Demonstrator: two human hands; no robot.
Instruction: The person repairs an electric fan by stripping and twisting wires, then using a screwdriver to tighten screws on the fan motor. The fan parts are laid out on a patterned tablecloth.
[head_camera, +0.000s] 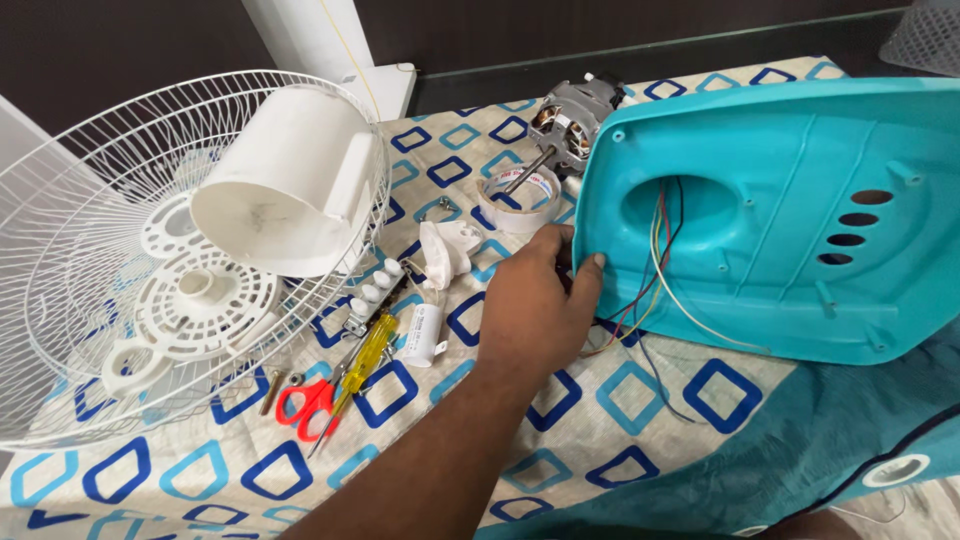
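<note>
One hand in view: the left hand (530, 310), mid-frame, arm coming in from the bottom edge. It grips the left rim of the teal plastic housing (780, 230), thumb on the inner face and fingers curled behind the edge. The right hand is out of view.

The housing fills the right half of the frame, hollow side to the camera, tilted up on its lower edge on the cloth-covered tabletop (640, 400). Coloured wires (660, 260) hang out of its round opening and trail onto the cloth near the wrist.

The motor (570, 120) sits at upper centre just beside the housing's top left corner, its shaft pointing down at the tape roll (520, 200).

Left of the hand are a white capacitor (422, 335), a yellow screwdriver (365, 355), red scissors (305, 408) and a push-button switch block (375, 290). The white fan guard (60, 250) fills the far left, with a white cover (290, 180) resting in it.

Step, as I judge it: steadying or repositioning the housing by its rim. Any turn or lift calls for a firm grip and slack in the wires so they don't snag.
</note>
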